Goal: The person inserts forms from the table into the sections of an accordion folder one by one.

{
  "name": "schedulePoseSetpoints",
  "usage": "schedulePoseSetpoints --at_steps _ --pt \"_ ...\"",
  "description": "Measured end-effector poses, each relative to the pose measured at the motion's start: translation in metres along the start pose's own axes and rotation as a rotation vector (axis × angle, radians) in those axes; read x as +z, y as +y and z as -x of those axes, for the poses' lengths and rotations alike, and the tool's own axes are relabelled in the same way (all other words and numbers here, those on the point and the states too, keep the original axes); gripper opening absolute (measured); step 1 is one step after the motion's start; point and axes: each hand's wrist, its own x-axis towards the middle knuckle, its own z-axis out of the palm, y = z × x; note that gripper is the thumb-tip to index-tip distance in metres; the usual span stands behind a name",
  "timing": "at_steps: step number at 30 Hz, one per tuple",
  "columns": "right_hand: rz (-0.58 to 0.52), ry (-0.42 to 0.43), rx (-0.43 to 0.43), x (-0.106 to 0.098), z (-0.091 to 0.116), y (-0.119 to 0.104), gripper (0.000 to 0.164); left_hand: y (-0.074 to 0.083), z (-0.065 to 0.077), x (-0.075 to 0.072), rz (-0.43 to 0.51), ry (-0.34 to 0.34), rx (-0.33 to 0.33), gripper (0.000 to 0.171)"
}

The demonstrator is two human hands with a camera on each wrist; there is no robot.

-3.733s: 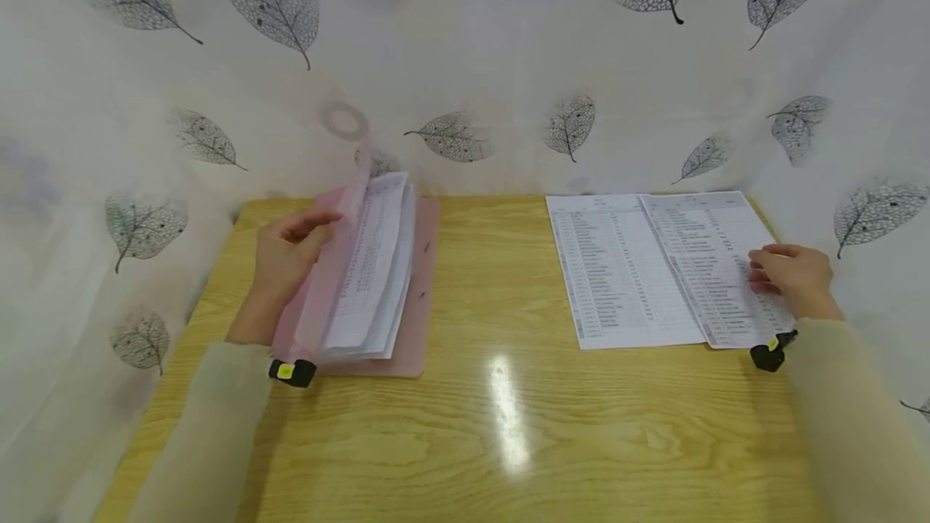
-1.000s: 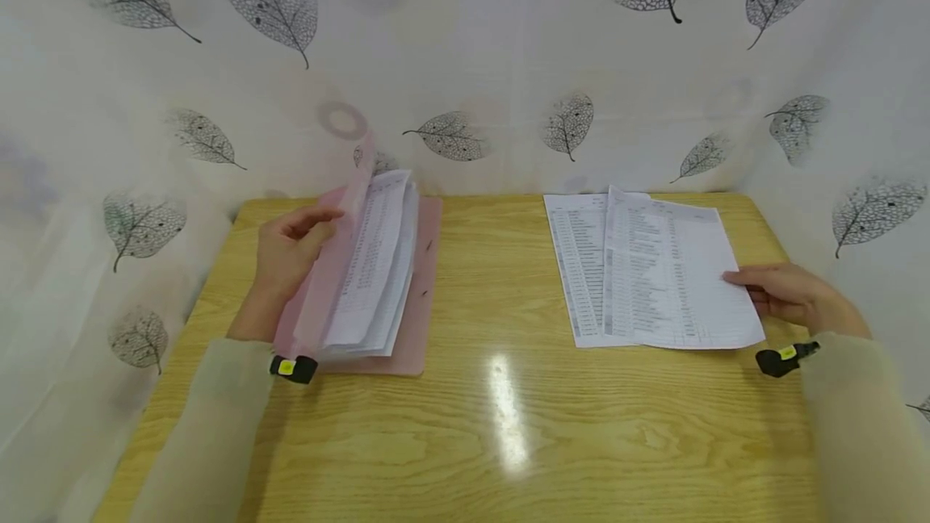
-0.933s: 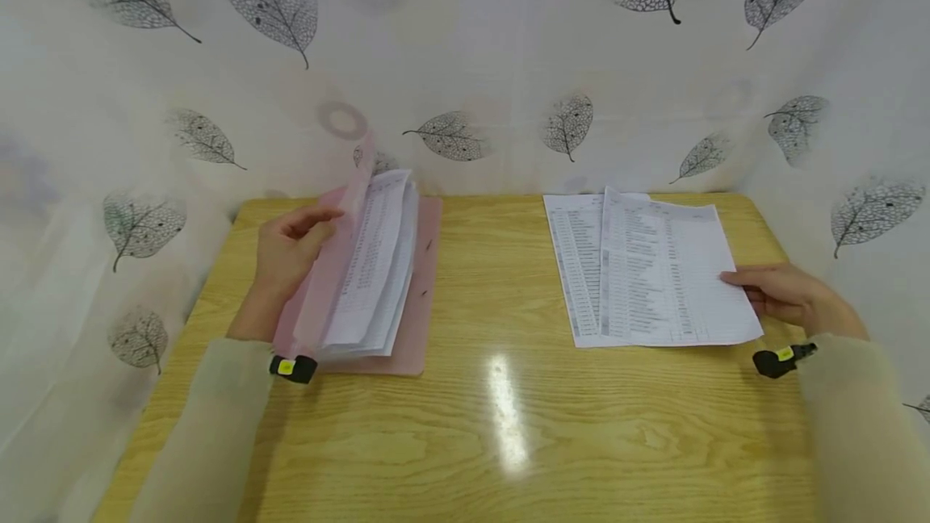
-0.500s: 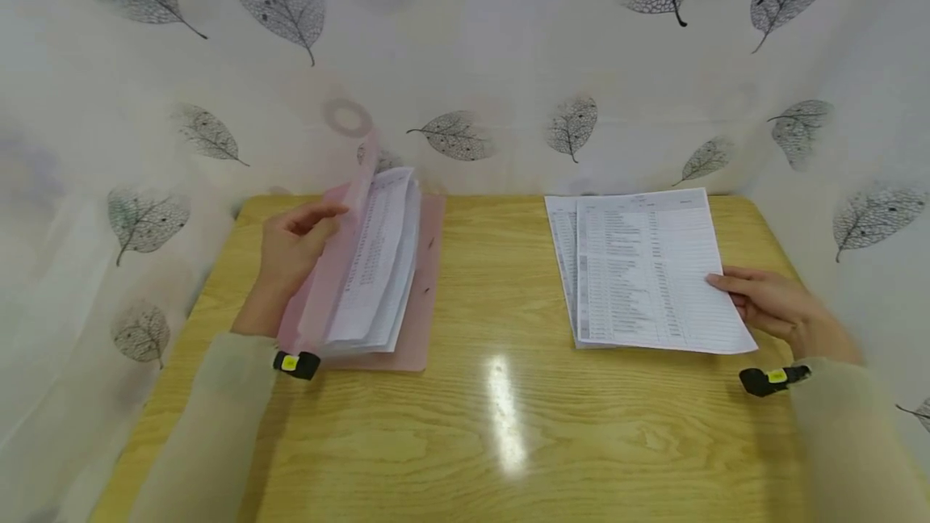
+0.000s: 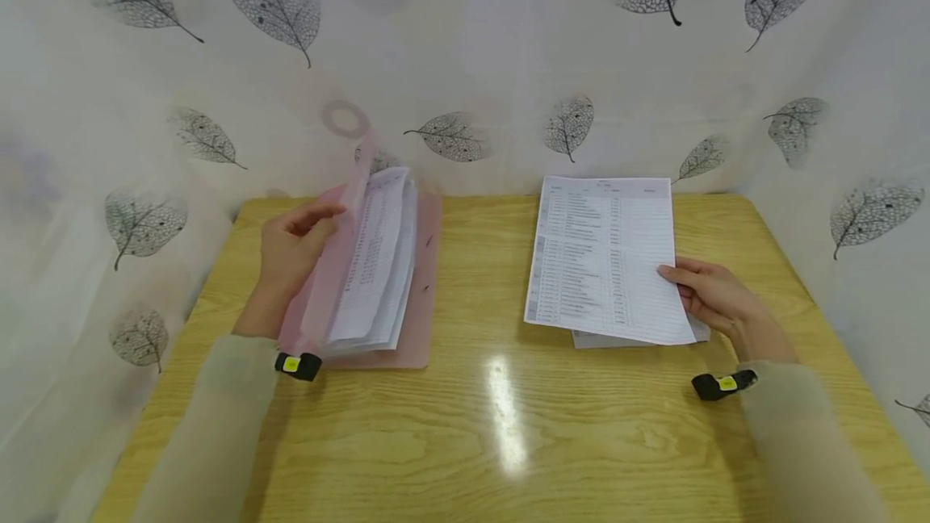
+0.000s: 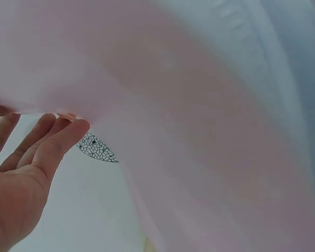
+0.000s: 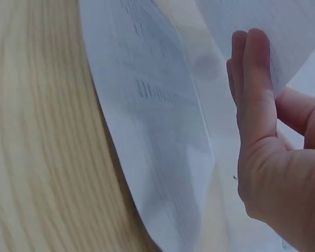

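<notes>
On the left of the head view lies a pink file folder [image 5: 421, 289]. Its translucent cover [image 5: 320, 297] stands raised, and my left hand [image 5: 293, 244] pinches that cover's edge. Several printed sheets [image 5: 374, 257] fan up inside the folder. To the right, my right hand [image 5: 719, 297] pinches the right edge of a printed sheet [image 5: 603, 257] between thumb and fingers, lifting it above the table. Another sheet [image 5: 610, 340] lies beneath, mostly covered. In the right wrist view, the held sheet [image 7: 296, 37] hangs apart from the lower sheet [image 7: 147, 131].
Both the folder and the sheets are on a wooden table [image 5: 472, 426], which shows a bright light reflection in front of them. A white curtain [image 5: 508, 63] with leaf prints hangs behind and at both sides.
My right hand has turned the sheet upright and carried it left and up off the other sheet. The left hand has stayed on the raised folder cover.
</notes>
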Motion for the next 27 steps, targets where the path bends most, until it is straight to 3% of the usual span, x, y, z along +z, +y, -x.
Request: schedulePoseSetpoints --at_steps 8,16,27 --pt "0.043 0.019 -0.002 0.040 -0.017 0.011 0.032 -0.004 0.000 0.000 -0.004 0.004 -0.004 0.025" --pt "0.123 -0.010 -0.031 0.077 -0.025 0.020 0.065 -0.007 -0.002 0.004 0.023 0.001 0.041 0.023" --pt "0.183 -0.041 -0.045 0.121 -0.042 0.024 0.060 -0.005 -0.003 0.004 0.018 0.016 0.022 0.023"
